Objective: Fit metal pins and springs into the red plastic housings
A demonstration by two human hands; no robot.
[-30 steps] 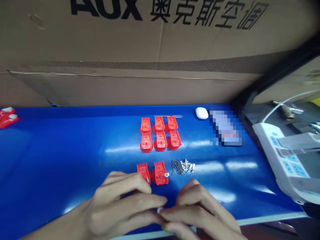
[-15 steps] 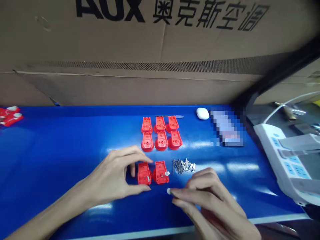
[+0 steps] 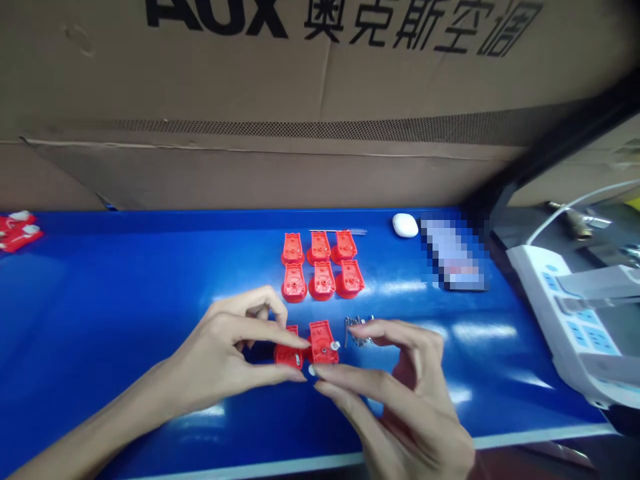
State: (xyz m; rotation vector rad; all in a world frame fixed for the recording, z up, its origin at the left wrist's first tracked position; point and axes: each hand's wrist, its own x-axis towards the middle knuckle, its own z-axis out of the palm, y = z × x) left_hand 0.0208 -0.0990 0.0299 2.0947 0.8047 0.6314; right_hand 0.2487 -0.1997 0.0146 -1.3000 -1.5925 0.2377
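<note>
My left hand reaches in from the left, its thumb and forefinger apart, around the left of two near red plastic housings. The forefinger crosses over that housing and partly hides it; whether the fingers touch it I cannot tell. A small light-coloured part lies inside it. Beside it stands the other near housing, with a small white piece at its right edge. My right hand pinches a small round white part in its fingertips, just in front of the gap between the two housings.
Several more red housings stand in two rows farther back, a thin clear-handled screwdriver behind them. Small metal pins lie partly under my right hand. A white case, a blurred phone and a white power strip are at the right.
My right hand has moved left with the white part, toward the near housings, and its forefinger has lifted over the pins. My left forefinger has come down across the left housing.
</note>
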